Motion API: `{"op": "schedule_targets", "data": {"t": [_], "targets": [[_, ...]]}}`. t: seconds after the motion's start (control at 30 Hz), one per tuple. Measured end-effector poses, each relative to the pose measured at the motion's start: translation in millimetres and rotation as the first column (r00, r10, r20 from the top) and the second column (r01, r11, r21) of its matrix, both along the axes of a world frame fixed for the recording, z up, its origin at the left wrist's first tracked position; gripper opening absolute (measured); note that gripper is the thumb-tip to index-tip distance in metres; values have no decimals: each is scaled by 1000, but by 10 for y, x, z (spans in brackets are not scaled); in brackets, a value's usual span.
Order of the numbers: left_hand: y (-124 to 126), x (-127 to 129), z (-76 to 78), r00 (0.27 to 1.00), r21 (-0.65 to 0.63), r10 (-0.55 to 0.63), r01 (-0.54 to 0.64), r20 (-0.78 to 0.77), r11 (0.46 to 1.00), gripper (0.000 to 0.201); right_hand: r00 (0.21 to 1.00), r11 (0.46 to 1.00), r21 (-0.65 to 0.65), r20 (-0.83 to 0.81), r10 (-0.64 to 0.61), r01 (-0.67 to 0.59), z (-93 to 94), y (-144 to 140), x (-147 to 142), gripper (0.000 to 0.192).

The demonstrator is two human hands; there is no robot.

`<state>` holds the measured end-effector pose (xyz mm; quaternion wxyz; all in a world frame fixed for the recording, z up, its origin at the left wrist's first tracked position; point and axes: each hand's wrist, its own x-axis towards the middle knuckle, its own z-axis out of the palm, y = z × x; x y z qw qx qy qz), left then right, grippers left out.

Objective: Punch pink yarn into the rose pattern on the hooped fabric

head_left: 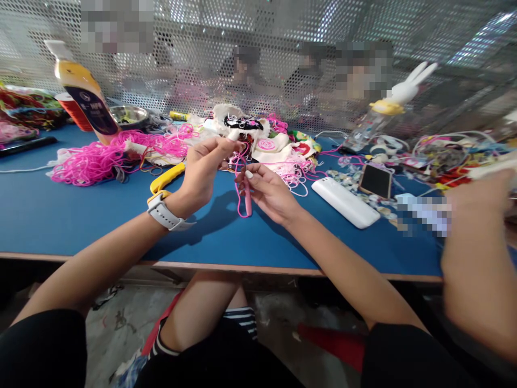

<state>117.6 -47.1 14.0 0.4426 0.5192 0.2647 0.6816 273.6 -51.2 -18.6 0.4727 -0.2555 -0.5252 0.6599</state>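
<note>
I see my left hand (204,167) raised above the middle of the blue worktop (81,215), fingers pinched together on the top of a thin pink cord (238,178). My right hand (269,191) sits just beside it, fingers clamped on a pink hook tool (247,202) that the cord loops around. Both hang well in from the near edge, over a bare blue stretch. Toward the far edge lies a heap of pink cord (105,156) on the left, a bottle (83,89) by the far left corner. A white power bank (345,201) and phone (375,180) lie right. Another person's arm (476,258) crowds the right edge.
</note>
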Motion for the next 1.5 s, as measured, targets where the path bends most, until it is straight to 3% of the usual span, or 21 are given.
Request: {"op": "schedule_targets", "data": {"t": [0.07, 0.17, 0.5, 0.7, 0.9, 1.1, 1.2, 1.33, 1.5], "targets": [[7, -8, -14, 999, 61, 11, -9, -34, 998, 14, 1000, 1000, -4, -8, 1, -1, -12, 9, 2, 22], [22, -19, -51, 996, 118, 12, -2, -86, 993, 15, 1000, 1000, -11, -14, 4, -5, -28, 24, 1, 24], [16, -31, -44, 998, 63, 8, -4, -59, 998, 36, 999, 999, -36, -35, 0, -1, -31, 28, -1, 20], [25, -57, -37, 995, 72, 34, -27, -90, 997, 38, 999, 999, -32, -47, -21, 20, -25, 35, -2, 18], [61, -72, -23, 986, 65, 110, -103, -123, 993, 25, 994, 992, -80, -33, -105, 102, 33, 57, 4, 18], [52, -59, -71, 972, 36, 61, -54, -227, 998, 25, 995, 996, 5, -35, -94, 94, 108, 53, 41, 35], [63, -56, -113, 963, 16, 39, -36, -266, 999, 30, 989, 990, 43, -66, -134, 137, 122, 56, 50, 34], [77, -60, -142, 952, 23, 28, -21, -304, 999, 34, 977, 980, 10, -77, -198, 199, 145, 64, 56, 27], [94, -72, -125, 929, 98, 89, -57, -358, 994, 33, 973, 975, -36, -77, -220, 217, 144, 75, 56, 32]]}}
